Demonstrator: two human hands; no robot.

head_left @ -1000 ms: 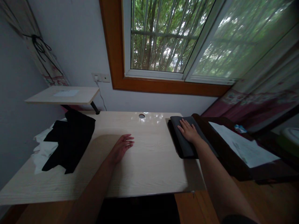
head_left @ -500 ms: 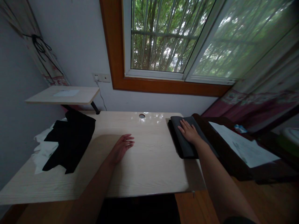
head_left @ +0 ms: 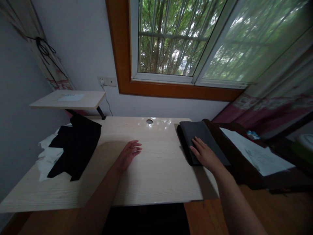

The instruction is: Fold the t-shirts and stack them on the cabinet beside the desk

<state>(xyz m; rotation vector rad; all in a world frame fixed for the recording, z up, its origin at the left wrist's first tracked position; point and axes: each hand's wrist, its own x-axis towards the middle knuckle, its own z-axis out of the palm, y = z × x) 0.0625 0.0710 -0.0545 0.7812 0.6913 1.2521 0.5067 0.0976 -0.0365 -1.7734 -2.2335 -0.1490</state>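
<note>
My right hand (head_left: 204,153) is palm down with fingers spread, over the near part of a flat dark grey stack (head_left: 195,130) that looks like folded cloth. It appears to rest on the stack, though I cannot tell how firmly. The stack lies at the right end of the pale wooden desk (head_left: 161,179). Near the desk's middle, my left hand (head_left: 129,155) is half curled with its fingers apart and nothing in it. To its left lies a black garment (head_left: 78,143), spread loosely and partly over white cloth (head_left: 49,156).
A raised shelf (head_left: 90,102) with a paper sheet (head_left: 71,97) on it stands at the desk's back left. Beyond the right end, a dark brown surface (head_left: 220,137) holds a large white sheet (head_left: 254,153). A cable hole (head_left: 149,121) lies near the back edge.
My right hand has slid toward me and slightly right across the dark grey stack. The left hand keeps its place and pose.
</note>
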